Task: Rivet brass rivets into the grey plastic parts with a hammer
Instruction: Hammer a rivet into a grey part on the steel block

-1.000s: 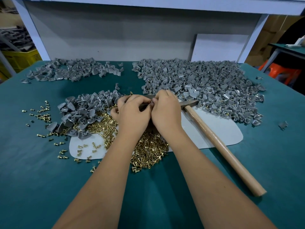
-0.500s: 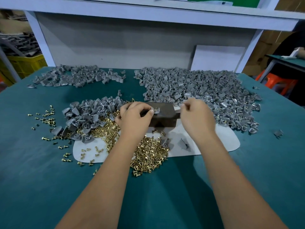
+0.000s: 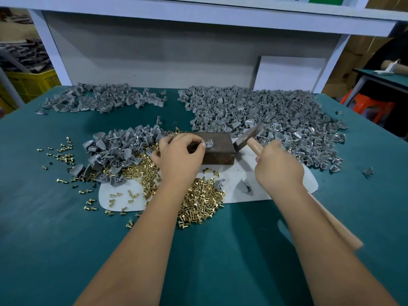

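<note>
1. Head view: your left hand (image 3: 181,157) pinches a grey plastic part (image 3: 209,143) with a brass rivet standing in it, pressed down on top of the dark block (image 3: 217,149) at the middle of the desk (image 3: 55,228).
2. Your right hand (image 3: 279,171) is curled round the wooden handle of the hammer (image 3: 248,136), just right of the block; the blurred metal head sits tilted above the block's right end, apart from the part.
3. The handle's butt end pokes out under your right forearm, toward the desk's near right.
4. The block rests on a white mat (image 3: 260,186), which also carries a heap of loose rivets (image 3: 198,204) by your left wrist.
5. More rivets scatter toward the left edge.
6. A pile of grey parts (image 3: 119,149) lies left of the block, a big pile (image 3: 276,115) spreads toward the far right corner, and a thinner one (image 3: 99,100) lies at the far left.
</note>
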{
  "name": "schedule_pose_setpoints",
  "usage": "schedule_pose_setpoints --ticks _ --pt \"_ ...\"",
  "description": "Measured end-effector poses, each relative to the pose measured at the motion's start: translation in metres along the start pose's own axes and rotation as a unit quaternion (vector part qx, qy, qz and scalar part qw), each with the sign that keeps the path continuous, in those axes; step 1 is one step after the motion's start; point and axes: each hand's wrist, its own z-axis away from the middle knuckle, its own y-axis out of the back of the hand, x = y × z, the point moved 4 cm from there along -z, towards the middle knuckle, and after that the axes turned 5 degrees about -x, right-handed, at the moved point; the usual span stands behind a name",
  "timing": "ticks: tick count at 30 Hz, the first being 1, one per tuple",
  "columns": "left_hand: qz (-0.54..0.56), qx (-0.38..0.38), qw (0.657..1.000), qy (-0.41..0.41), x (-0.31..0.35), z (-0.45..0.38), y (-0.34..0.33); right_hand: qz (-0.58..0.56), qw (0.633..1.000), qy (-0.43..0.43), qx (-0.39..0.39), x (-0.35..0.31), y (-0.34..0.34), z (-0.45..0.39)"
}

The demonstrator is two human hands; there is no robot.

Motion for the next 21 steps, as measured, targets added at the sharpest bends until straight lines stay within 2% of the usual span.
schedule_pose_setpoints --ticks 2,4,6,9,13,14,18,21 --pt "-0.007 0.007 1.0 0.002 0.0 -0.001 0.0 -0.02 0.997 0.025 0.07 -0.002 0.015 0.003" --pt "-0.008 0.017 1.0 0.001 0.0 -0.001 0.001 -0.056 0.987 0.087 0.123 -0.01 0.03 0.011" --pt "-0.011 0.029 1.0 -0.005 0.0 0.0 0.001 -0.084 0.978 0.145 0.126 -0.021 0.042 0.02" --pt "-0.006 0.053 0.999 -0.009 0.001 0.001 0.001 -0.043 0.971 0.202 0.119 -0.038 0.049 0.028" --pt "-0.017 0.061 0.998 -0.01 0.0 0.002 -0.001 -0.03 0.955 0.21 0.205 -0.047 0.054 0.032" --pt "-0.016 0.062 0.998 -0.01 0.0 0.001 0.0 -0.026 0.955 0.209 0.207 -0.049 0.053 0.034" --pt "-0.001 0.071 0.997 -0.012 0.0 0.0 0.002 0.032 0.965 0.226 0.126 -0.052 0.033 0.034" --pt "-0.006 0.059 0.998 -0.006 -0.001 0.001 0.0 0.015 0.958 0.2 0.207 -0.057 0.049 0.037"
